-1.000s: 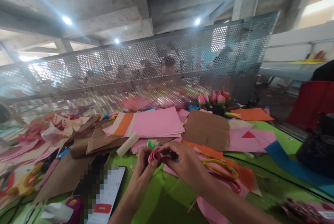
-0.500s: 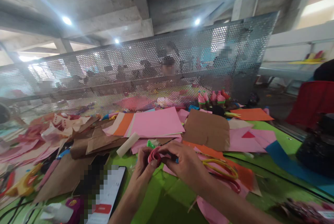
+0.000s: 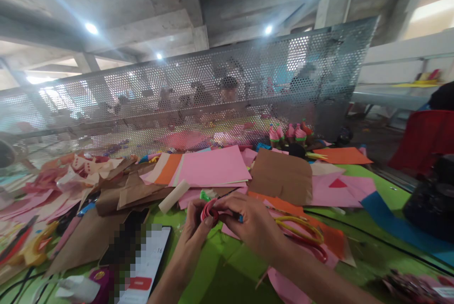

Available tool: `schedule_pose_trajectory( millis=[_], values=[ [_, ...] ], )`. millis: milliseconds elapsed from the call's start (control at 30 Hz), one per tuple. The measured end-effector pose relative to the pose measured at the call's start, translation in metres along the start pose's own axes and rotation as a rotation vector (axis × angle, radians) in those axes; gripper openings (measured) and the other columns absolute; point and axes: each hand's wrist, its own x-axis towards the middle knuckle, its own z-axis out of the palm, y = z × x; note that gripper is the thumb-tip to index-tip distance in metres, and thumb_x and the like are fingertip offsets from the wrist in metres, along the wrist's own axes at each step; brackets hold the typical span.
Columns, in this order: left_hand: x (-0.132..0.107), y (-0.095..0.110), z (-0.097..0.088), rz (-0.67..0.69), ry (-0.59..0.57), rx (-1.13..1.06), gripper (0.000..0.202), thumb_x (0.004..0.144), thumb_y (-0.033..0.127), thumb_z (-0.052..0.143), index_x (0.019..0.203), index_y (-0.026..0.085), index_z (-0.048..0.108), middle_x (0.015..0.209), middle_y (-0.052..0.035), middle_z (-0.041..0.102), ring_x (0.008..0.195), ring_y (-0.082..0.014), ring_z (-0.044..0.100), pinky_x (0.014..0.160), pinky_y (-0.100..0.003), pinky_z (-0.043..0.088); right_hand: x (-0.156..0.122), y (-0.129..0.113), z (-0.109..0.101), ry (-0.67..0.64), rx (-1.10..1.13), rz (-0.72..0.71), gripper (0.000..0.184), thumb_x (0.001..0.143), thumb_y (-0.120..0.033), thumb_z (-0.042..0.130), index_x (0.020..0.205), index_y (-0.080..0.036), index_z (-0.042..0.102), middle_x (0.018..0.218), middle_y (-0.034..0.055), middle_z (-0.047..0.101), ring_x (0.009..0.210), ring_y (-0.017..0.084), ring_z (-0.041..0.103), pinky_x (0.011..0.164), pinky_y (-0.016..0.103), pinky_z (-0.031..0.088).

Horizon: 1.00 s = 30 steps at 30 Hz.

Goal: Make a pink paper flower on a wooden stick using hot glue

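Note:
A small coil of pink paper strip (image 3: 206,210) is held up over the green table, at the middle of the view. My left hand (image 3: 197,225) is closed around its left side, with the thumb across the front. On the coil's right side, my right hand (image 3: 244,214) pinches with thumb and fingers at the rim. A bit of something blue shows under the right fingers; what it is I cannot make out. Just beyond the coil lies a small bright green piece (image 3: 205,195). Scissors with yellow and red handles (image 3: 301,230) lie beneath my right forearm.
Pink sheets (image 3: 216,167), a brown sheet (image 3: 282,176) and a rolled paper tube (image 3: 173,196) lie behind my hands. Two phones (image 3: 156,256) and a white plug (image 3: 78,289) are at left. Pink-topped cone figures (image 3: 300,133) stand before the perforated metal partition (image 3: 170,100), people beyond it.
My fingers have shifted slightly on the pink coil, which has turned a little. Both hands stay in about the same place, and the table things have not moved.

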Motion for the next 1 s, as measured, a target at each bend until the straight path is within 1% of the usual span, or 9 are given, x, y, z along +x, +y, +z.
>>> schedule_pose_trajectory(
  millis=[133,333,500,633,867,1000],
  values=[
    [0.0005,-0.0020,-0.0002,0.003,-0.005,-0.024,0.034,0.079,0.048,0.070,0.100,0.023,0.062,0.086,0.0010,0.060,0.079,-0.0137,0.053,0.071,-0.023,0.046,-0.0006,-0.0012,0.0002,0.016,0.010,0.024,0.036,0.077,-0.003,0.072,0.106,-0.024,0.074,0.090,0.0035,0.072,0.083,0.019,0.066,0.076,0.027,0.050],
    [-0.0014,0.0028,0.0016,-0.021,0.011,-0.005,0.034,0.079,0.048,0.070,0.101,0.023,0.062,0.089,0.0009,0.058,0.082,-0.0146,0.052,0.074,-0.024,0.047,-0.0013,-0.0027,-0.0007,0.029,-0.015,0.034,0.033,0.079,-0.005,0.072,0.106,-0.023,0.073,0.089,0.0031,0.070,0.081,0.018,0.064,0.073,0.027,0.049],
    [-0.0028,0.0061,0.0029,-0.018,0.009,0.009,0.031,0.082,0.048,0.068,0.100,0.024,0.061,0.087,0.0022,0.058,0.081,-0.0138,0.052,0.073,-0.023,0.045,-0.0011,-0.0019,-0.0002,0.028,-0.021,0.003,0.032,0.079,-0.006,0.072,0.106,-0.023,0.073,0.091,0.0043,0.070,0.083,0.019,0.065,0.076,0.028,0.050],
    [-0.0027,0.0066,0.0034,-0.012,-0.002,0.006,0.031,0.082,0.049,0.068,0.099,0.024,0.061,0.086,0.0023,0.058,0.081,-0.0139,0.052,0.073,-0.024,0.045,-0.0004,-0.0008,0.0003,0.018,-0.014,-0.025,0.029,0.081,-0.007,0.071,0.104,-0.023,0.074,0.088,0.0037,0.070,0.084,0.019,0.065,0.078,0.028,0.050],
    [-0.0040,0.0073,0.0028,-0.020,-0.025,0.025,0.030,0.083,0.049,0.066,0.099,0.023,0.060,0.089,0.0017,0.060,0.082,-0.0139,0.052,0.073,-0.024,0.044,-0.0012,-0.0022,-0.0003,0.013,-0.012,0.006,0.025,0.081,-0.009,0.071,0.102,-0.023,0.075,0.084,0.0035,0.070,0.082,0.019,0.065,0.077,0.028,0.051],
    [-0.0041,0.0079,0.0034,-0.029,-0.026,0.014,0.029,0.083,0.047,0.067,0.100,0.023,0.060,0.088,0.0020,0.060,0.083,-0.0137,0.054,0.074,-0.024,0.044,-0.0005,-0.0041,-0.0017,0.009,-0.004,0.038,0.030,0.080,-0.006,0.070,0.104,-0.024,0.074,0.088,0.0034,0.071,0.082,0.018,0.065,0.075,0.027,0.050]
  ],
)
